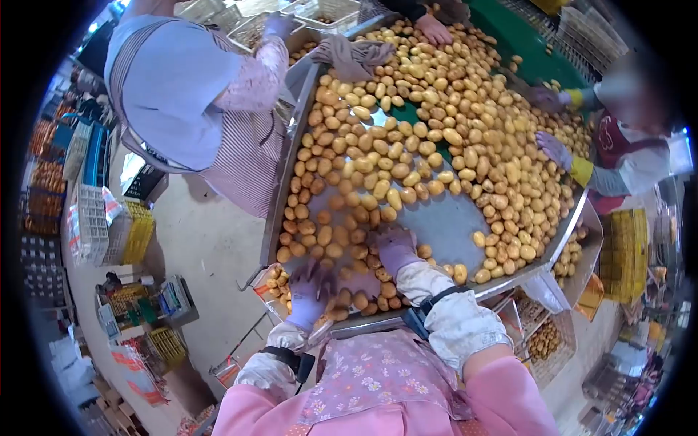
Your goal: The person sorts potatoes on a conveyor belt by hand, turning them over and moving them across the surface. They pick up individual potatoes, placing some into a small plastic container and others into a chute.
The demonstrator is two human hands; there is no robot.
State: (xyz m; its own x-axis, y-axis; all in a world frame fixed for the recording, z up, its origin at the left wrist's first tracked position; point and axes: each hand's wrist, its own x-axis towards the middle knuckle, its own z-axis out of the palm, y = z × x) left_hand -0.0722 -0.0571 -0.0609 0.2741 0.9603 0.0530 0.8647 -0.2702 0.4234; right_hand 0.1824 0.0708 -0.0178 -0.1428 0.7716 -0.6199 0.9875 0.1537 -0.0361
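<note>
My left hand [311, 291], in a purple glove, is over the near left corner of the metal sorting table [443, 221], with potatoes around its fingertips. Its fingers are spread and pointing forward. To the right, my right hand [395, 248], in the same kind of glove, reaches among potatoes [363, 218] near the table's front edge. Its fingertips are blurred, and whether they hold a potato cannot be made out. Yellow-brown potatoes cover much of the table, piled thickest at the right and back.
A person [174, 87] stands at the left side, another [625, 138] at the right with gloved hands on the potatoes. A third person's hand [433, 29] reaches in at the back. A grey cloth [354, 57] hangs over the back left rim. Yellow crates [624, 254] stand right.
</note>
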